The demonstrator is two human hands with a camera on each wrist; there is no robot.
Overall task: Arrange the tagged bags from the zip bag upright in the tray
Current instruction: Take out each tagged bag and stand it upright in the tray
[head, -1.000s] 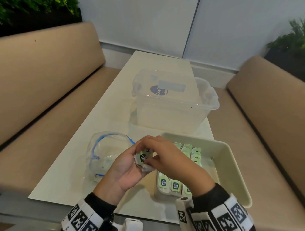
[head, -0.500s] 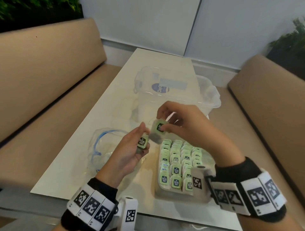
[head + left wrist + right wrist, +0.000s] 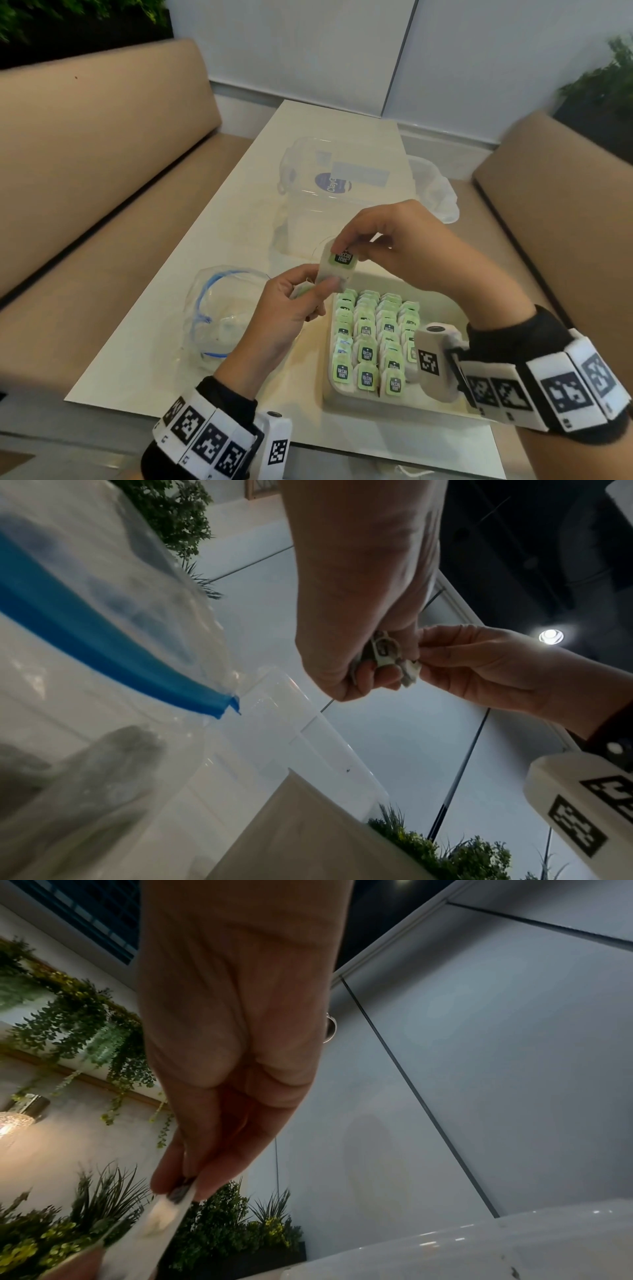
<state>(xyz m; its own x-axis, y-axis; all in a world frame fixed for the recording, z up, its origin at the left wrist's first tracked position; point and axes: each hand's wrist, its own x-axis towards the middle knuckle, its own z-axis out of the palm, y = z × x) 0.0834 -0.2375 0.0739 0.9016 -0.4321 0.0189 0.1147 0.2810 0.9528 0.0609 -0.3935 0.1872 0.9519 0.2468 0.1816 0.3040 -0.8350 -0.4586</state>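
My right hand point(image 3: 342, 251) pinches the top of a tagged bag point(image 3: 337, 269), white with a green tag, above the far left corner of the cream tray point(image 3: 327, 394). My left hand point(image 3: 318, 291) grips a second tagged bag point(image 3: 301, 291), and its thumb touches the lower edge of the first. Several rows of tagged bags point(image 3: 366, 353) stand upright in the tray's left half. The clear zip bag point(image 3: 222, 315) with a blue seal lies open left of the tray. In the left wrist view both hands meet at the bag point(image 3: 387, 653). The right wrist view shows the fingertips point(image 3: 171, 1177) pinching the bag point(image 3: 161, 1215).
A clear lidded plastic container point(image 3: 342, 192) stands on the white table point(image 3: 144, 359) just beyond the hands. Tan bench seats point(image 3: 85, 171) flank the table on both sides. The tray's right half point(image 3: 442, 305) holds no bags.
Both hands rose from the tray's near left corner and drew two bags apart. The right hand now holds one higher, and the left thumb has come up to its lower edge.
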